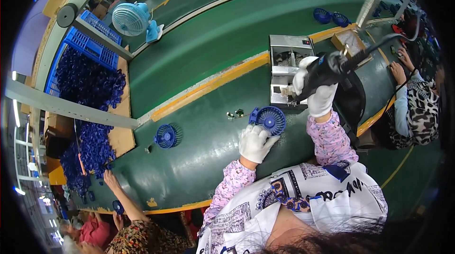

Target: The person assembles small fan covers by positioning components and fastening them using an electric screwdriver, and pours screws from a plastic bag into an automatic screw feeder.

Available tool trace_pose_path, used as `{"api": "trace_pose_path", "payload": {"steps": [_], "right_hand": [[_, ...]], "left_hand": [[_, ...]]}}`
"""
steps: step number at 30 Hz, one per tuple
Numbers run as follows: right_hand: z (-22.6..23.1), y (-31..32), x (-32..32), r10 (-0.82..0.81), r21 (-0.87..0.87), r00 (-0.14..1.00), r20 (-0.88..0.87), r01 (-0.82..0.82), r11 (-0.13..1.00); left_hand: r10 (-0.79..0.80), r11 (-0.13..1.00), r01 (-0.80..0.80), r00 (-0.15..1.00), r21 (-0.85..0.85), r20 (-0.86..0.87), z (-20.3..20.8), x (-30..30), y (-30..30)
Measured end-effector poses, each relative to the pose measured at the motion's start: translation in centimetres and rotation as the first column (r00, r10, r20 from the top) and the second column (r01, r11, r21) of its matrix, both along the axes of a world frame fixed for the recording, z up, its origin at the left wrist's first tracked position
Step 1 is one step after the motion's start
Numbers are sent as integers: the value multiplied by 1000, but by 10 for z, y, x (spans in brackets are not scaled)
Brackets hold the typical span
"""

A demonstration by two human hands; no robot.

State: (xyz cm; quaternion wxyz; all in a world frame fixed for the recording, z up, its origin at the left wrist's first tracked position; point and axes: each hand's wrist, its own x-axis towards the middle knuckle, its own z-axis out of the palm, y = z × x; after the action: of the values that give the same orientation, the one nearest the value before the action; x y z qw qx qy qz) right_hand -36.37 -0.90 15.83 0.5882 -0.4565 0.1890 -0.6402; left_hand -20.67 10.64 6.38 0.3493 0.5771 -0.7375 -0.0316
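My left hand point(256, 144), in a white glove, grips the lower edge of a round blue fan housing point(271, 120) on the green bench. The housing's ribbed, spoked side faces up. My right hand point(322, 100), also gloved, is wrapped round a black electric screwdriver point(320, 71), whose cable runs off to the upper right. The tool's lower end is over a metal screw feeder point(290, 41) standing beyond my hands; its tip I cannot make out. Left of the held housing lie a few small metallic parts point(235, 114). Another blue fan housing point(166, 136) rests farther left on the bench.
A green conveyor belt point(204, 55) runs behind the bench. Blue parts point(90, 81) are heaped at the left by a blue crate point(97, 31). Co-workers' hands point(112, 180) are at the left and right. A small open box point(350, 42) stands right of the feeder.
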Motion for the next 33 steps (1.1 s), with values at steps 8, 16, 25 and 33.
{"api": "trace_pose_path", "payload": {"steps": [8,16,25,33], "right_hand": [[-11,19,10,124,34,992,-8,-123,992],[-41,41,38,456,67,878,148,-469,881],[-36,42,43,555,81,827,-85,-550,831],[-8,39,28,511,300,846,154,-533,791]], "left_hand": [[-6,1000,6,1000,-3,-19,-1,1,0],[-42,999,42,999,-32,-14,5,1,-1],[-48,999,47,997,10,60,-2,5,-2],[-110,990,110,994,-89,6,13,12,5]]}}
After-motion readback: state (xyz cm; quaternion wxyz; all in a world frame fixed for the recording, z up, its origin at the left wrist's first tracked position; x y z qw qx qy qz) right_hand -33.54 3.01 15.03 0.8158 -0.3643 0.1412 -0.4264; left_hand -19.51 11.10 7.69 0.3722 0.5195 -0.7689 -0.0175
